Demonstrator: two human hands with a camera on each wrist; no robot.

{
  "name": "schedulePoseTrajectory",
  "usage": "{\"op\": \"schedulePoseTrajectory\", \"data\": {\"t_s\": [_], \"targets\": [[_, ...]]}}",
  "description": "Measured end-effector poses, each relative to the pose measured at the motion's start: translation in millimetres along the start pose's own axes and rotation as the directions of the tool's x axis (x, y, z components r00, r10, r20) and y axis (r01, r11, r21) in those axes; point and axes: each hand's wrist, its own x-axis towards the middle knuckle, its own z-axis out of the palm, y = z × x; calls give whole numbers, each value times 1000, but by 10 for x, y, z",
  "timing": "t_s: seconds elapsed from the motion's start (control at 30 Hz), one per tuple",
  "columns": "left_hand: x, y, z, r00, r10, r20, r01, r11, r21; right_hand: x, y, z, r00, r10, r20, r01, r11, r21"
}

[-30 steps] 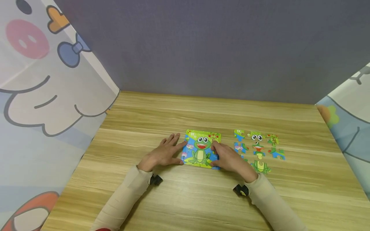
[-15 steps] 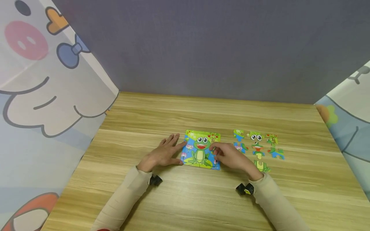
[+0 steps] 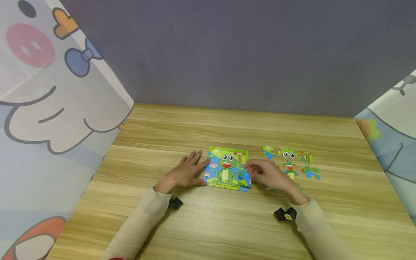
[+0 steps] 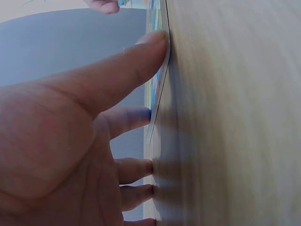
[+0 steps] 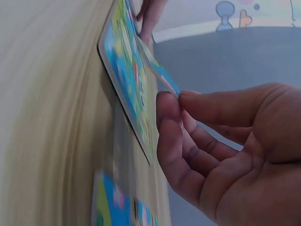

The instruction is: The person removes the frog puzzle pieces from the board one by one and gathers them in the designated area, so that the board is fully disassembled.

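Observation:
A frog puzzle board [image 3: 224, 176] lies flat on the wooden table in the head view. My left hand [image 3: 183, 174] rests beside its left edge, fingers spread. In the left wrist view the thumb and a finger touch the board's edge, and the other fingertips rest on the table. My right hand [image 3: 269, 176] pinches a blue-and-green puzzle piece [image 5: 162, 73] between thumb and fingertips. The piece is tilted and raised over the board's right side; its far end seems close to the board, though contact cannot be told.
Several loose puzzle pieces [image 3: 290, 164] with frog parts lie right of the board, some hidden behind my right hand and wrist. A grey panel [image 3: 240, 57] rises at the table's back edge. Cartoon-printed walls [image 3: 65, 119] stand at the sides.
My right hand has pinched the puzzle piece, lifted it from the board's lower right, and moved right with it. The left hand has stayed in place.

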Motion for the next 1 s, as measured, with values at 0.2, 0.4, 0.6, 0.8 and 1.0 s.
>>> {"op": "schedulePoseTrajectory", "data": {"t_s": [0.2,0.4,0.6,0.8,1.0], "targets": [[1,1,-2,1000,-7,3,7,1000,2,-228,130,-180,998,39,-43,-37,998,41],[5,-1,0,1000,-5,3,5,1000,4,-485,289,-353,995,2,-99,9,994,105],[9,-2,7,1000,-7,5,6,1000,3,-708,422,-509,987,-27,-158,41,996,85],[10,-6,7,1000,-6,4,6,1000,2,-917,573,-659,979,20,-201,-7,998,65],[7,2,-3,1000,-2,5,2,1000,-1,-1114,754,-785,962,55,-269,-36,996,77]]}}
